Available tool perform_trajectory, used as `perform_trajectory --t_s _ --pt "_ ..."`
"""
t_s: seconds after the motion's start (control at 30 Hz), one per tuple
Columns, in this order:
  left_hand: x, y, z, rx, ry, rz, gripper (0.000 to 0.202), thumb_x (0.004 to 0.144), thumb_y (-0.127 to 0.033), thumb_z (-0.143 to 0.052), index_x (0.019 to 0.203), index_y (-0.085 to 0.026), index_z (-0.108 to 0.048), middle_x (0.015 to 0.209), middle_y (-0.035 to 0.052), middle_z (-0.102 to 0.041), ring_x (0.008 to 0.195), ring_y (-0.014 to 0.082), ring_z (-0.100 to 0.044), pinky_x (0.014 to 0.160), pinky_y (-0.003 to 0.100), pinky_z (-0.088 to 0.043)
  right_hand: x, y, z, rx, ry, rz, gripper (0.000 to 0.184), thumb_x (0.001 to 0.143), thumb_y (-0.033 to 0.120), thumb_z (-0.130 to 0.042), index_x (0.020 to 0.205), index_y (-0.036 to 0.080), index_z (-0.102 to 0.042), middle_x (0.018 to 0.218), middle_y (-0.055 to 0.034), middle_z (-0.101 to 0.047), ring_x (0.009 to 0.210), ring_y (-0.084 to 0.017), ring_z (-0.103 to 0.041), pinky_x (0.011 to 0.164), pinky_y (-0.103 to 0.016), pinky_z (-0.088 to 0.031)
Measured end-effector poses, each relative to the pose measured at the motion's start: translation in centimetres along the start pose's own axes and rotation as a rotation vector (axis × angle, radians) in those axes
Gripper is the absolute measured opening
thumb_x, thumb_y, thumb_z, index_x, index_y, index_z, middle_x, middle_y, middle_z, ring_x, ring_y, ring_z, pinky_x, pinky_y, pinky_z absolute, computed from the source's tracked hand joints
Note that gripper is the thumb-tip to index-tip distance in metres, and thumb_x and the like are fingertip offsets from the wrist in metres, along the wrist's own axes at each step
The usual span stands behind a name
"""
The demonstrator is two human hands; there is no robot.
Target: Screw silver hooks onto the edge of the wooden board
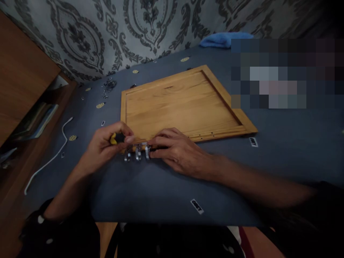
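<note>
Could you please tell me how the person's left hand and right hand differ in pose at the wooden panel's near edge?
The left hand is curled shut around a yellow-and-black tool handle, while the right hand lies flatter, fingers stretched over the metal hooks. The left hand sits by the corner of the wooden panel; the right hand lies further along its near edge. Both are bare and meet at the hooks.

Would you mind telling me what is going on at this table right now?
A person works at the near edge of a wooden panel lying on a blue-covered table. The left hand grips a yellow-and-black tool handle; the right hand rests on a row of metal hooks at that edge.
</note>
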State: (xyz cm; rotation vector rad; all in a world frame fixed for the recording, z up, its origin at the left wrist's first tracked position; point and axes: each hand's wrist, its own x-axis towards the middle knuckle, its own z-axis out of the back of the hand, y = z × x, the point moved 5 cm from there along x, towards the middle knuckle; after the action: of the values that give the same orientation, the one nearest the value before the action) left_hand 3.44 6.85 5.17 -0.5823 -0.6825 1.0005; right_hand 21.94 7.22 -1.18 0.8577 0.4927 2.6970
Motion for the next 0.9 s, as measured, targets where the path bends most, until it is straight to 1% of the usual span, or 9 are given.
perform_trajectory --t_s 0.07,0.13,0.23,0.3,0.37,0.47,0.63,0.8,0.9 --pt "-0.1 0.3 0.9 -0.136 -0.158 0.058 0.023 0.087 -0.041 -0.076 0.083 -0.02 -0.066 0.073 -0.0005 -0.061 0.063 0.0117 -0.054 0.055 0.024 -0.041 0.0 0.0 0.0 0.002 -0.006 0.003 0.03 0.099 0.01 -0.049 0.109 0.018 -0.076 0.121 -0.0084 -0.073 0.105 -0.024 -0.053 0.094 -0.041 -0.041" --pt "0.1 0.1 1.3 -0.309 -0.23 0.044 0.025 0.088 -0.045 -0.076 0.093 -0.021 -0.069 0.068 -0.0021 -0.054 0.056 0.0102 -0.045 0.047 0.023 -0.035 0.0 0.0 0.0 0.002 -0.006 0.003 0.03 0.098 0.01 -0.049 0.109 0.018 -0.076 0.119 -0.0092 -0.073 0.106 -0.025 -0.053 0.094 -0.042 -0.042" --pt "1.0 -1.5 1.5 -0.478 -0.231 -0.12 0.019 0.093 -0.04 -0.071 0.099 -0.022 -0.07 0.061 -0.0039 -0.048 0.048 0.0083 -0.039 0.039 0.022 -0.029 0.0 -0.1 -0.1 0.005 -0.001 -0.004 0.03 0.097 0.009 -0.05 0.109 0.018 -0.076 0.119 -0.009 -0.073 0.106 -0.025 -0.054 0.093 -0.043 -0.043" --pt "1.7 -2.9 1.8 -0.499 -0.255 -0.225 0.018 0.094 -0.039 -0.071 0.097 -0.021 -0.072 0.063 -0.0027 -0.051 0.05 0.0084 -0.046 0.04 0.022 -0.035 0.0 -0.1 -0.1 0.009 0.007 -0.011 0.03 0.097 0.009 -0.051 0.109 0.019 -0.076 0.119 -0.0087 -0.073 0.106 -0.025 -0.055 0.093 -0.043 -0.043" --pt "2.3 -3.9 2.1 -0.483 -0.329 -0.238 0.021 0.091 -0.043 -0.074 0.094 -0.022 -0.074 0.078 0.001 -0.063 0.069 0.0122 -0.059 0.053 0.025 -0.049 0.1 -0.2 -0.2 0.01 0.013 -0.013 0.03 0.097 0.01 -0.05 0.108 0.019 -0.076 0.119 -0.0088 -0.073 0.107 -0.025 -0.055 0.094 -0.044 -0.043" --pt "2.7 -5.2 2.1 -0.358 -0.398 -0.281 0.022 0.09 -0.046 -0.075 0.093 -0.024 -0.077 0.092 0.0005 -0.069 0.083 0.0138 -0.063 0.07 0.029 -0.057 0.1 -0.1 -0.1 0.012 0.012 -0.007 0.03 0.096 0.009 -0.05 0.108 0.019 -0.076 0.118 -0.0094 -0.073 0.106 -0.025 -0.055 0.094 -0.043 -0.043" --pt "2.4 -5.1 0.9 -0.171 -0.442 -0.292 0.025 0.089 -0.048 -0.075 0.099 -0.025 -0.076 0.088 -0.001 -0.067 0.079 0.0143 -0.064 0.068 0.031 -0.056 0.1 0.0 -0.1 0.006 0.018 -0.007 0.029 0.095 0.008 -0.052 0.109 0.018 -0.076 0.117 -0.0091 -0.073 0.106 -0.025 -0.054 0.094 -0.042 -0.042" --pt "1.6 -3.7 -0.2 -0.183 -0.491 -0.218 0.023 0.085 -0.04 -0.081 0.103 -0.028 -0.072 0.09 -0.0002 -0.067 0.076 0.0141 -0.063 0.063 0.029 -0.055 0.2 -0.1 -0.2 -0.009 0.008 -0.009 0.029 0.097 0.01 -0.052 0.109 0.018 -0.077 0.109 -0.0088 -0.073 0.104 -0.026 -0.054 0.093 -0.042 -0.042" --pt "1.3 -3.4 -0.4 -0.147 -0.513 -0.202 0.02 0.087 -0.037 -0.079 0.103 -0.029 -0.07 0.09 0.0 -0.066 0.075 0.0138 -0.062 0.06 0.027 -0.053 0.2 -0.1 -0.2 0.005 0.007 -0.019 0.03 0.097 0.01 -0.051 0.109 0.02 -0.076 0.112 -0.0081 -0.074 0.106 -0.024 -0.054 0.095 -0.042 -0.042"
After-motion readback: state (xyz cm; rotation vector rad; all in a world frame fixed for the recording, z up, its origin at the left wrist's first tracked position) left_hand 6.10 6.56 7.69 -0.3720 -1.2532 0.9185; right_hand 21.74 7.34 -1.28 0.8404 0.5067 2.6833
